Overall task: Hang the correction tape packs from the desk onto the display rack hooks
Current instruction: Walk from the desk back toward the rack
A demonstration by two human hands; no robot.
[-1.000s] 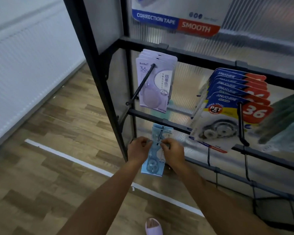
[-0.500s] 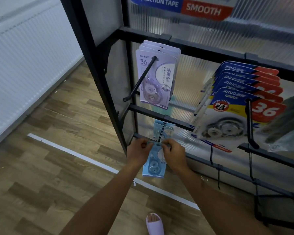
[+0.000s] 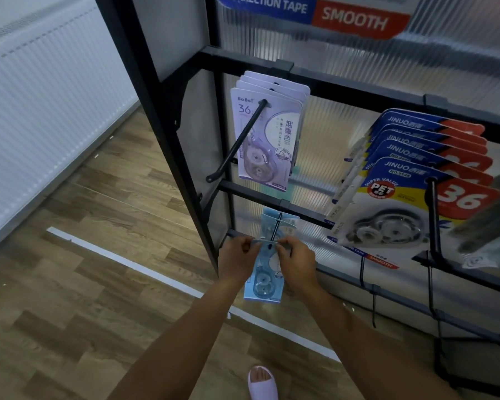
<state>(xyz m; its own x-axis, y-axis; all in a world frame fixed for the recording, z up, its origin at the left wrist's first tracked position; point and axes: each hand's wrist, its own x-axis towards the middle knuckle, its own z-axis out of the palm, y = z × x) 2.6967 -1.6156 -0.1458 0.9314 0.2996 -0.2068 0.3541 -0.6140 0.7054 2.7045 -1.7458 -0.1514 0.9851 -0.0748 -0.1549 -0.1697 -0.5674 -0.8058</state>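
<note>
blue pack (image 3: 262,280): a light blue correction tape pack held upright in front of the low hook (image 3: 275,230), its top edge level with the hook's tip and its punched hole right at that tip; whether the tip has entered the hole cannot be told.
left hand (image 3: 236,260): fingers and thumb pinch the blue pack's top left corner, just left of the low hook.
right hand (image 3: 295,264): fingers and thumb pinch the blue pack's top right corner, just right of the low hook; the two hands sit close together with the pack between them.
low hook: a short black peg on the display rack (image 3: 145,90), reaching out from the second crossbar; it carries blue hung packs (image 3: 283,222) farther back, behind the held one.
lilac packs (image 3: 267,134): a stack on a long black peg above the low hook, marked 36.
jinuo packs (image 3: 410,183): a fanned stack in blue, yellow and red, up and to the right of the low hook.
banner (image 3: 315,10): reads correction tape and smooth, high above the low hook.
floor (image 3: 84,255): wood-pattern planks with a white strip, left of and below the low hook.
slipper (image 3: 261,382): pale pink, on a foot, well below the low hook.
</note>
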